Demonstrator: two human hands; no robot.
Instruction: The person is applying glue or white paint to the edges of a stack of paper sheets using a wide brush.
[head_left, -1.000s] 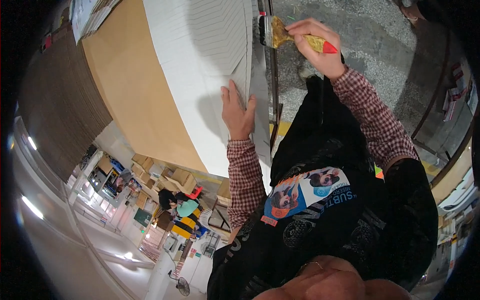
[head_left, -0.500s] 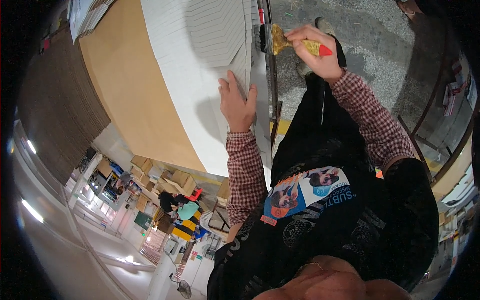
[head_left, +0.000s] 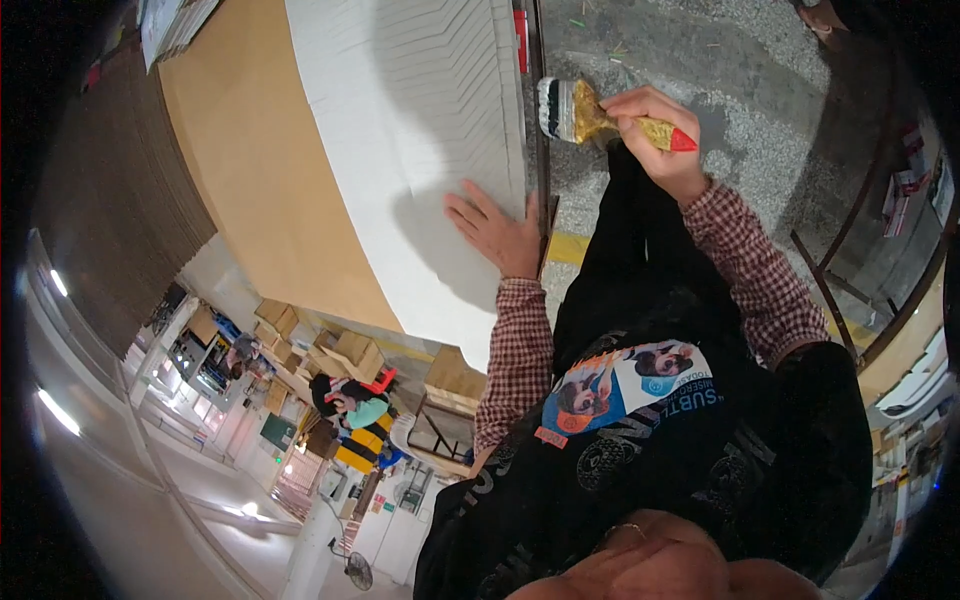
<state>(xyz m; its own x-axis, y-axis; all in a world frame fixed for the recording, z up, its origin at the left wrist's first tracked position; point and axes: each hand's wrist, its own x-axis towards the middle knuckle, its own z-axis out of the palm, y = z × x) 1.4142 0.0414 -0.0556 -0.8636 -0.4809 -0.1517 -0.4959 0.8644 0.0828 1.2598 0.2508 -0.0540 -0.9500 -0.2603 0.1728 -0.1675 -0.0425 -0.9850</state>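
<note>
Right hand is closed around the paintbrush handle, bristles pointing left at the white panel's right edge, just beside it. Left hand lies open, flat on the panel, below the brush.

A large white panel, ribbed with fine parallel lines, is carried on a tan board that is seen beyond it toward nine o'clock. The left hand is laid flat on the panel at its near edge (fingers spread). Grey speckled floor is seen toward three o'clock.
</note>
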